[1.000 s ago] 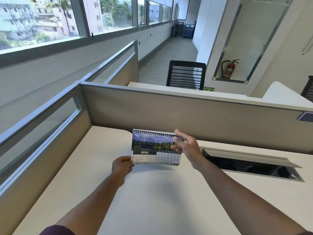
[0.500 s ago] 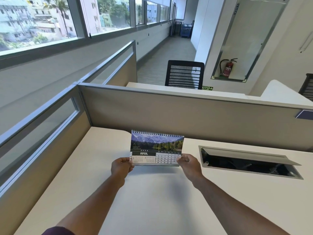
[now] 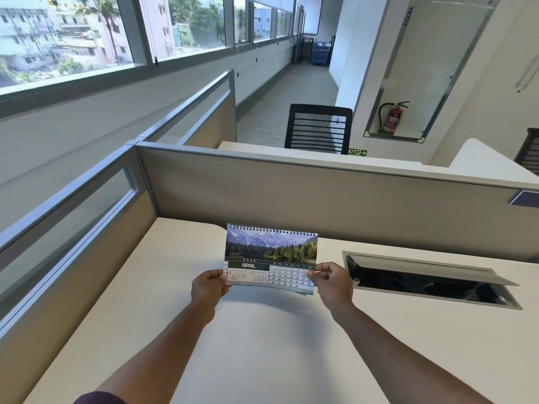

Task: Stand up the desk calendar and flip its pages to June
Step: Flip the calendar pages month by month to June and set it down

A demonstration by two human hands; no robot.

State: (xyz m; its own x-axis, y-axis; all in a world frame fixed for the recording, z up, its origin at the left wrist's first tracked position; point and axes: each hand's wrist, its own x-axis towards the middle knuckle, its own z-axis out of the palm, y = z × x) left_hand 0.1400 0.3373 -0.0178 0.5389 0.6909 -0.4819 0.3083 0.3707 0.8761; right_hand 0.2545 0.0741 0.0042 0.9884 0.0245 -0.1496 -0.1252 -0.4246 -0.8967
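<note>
The spiral-bound desk calendar (image 3: 269, 252) is held upright above the white desk (image 3: 262, 345), its face toward me. It shows the APRIL page, with a mountain and lake photo above the date grid. My left hand (image 3: 208, 288) pinches its lower left corner. My right hand (image 3: 331, 282) grips the lower right corner, thumb on the front page. The bottom edges of several pages fan out slightly under my right thumb. The back of the calendar is hidden.
A beige partition (image 3: 320, 196) runs behind the desk, and another lines its left side. An open cable hatch (image 3: 428, 279) with a raised lid sits in the desk to the right. A black mesh chair (image 3: 319, 128) stands beyond the partition.
My right hand has come down from the calendar's top right corner to its lower right corner. The calendar still shows APRIL and has stayed at about the same spot.
</note>
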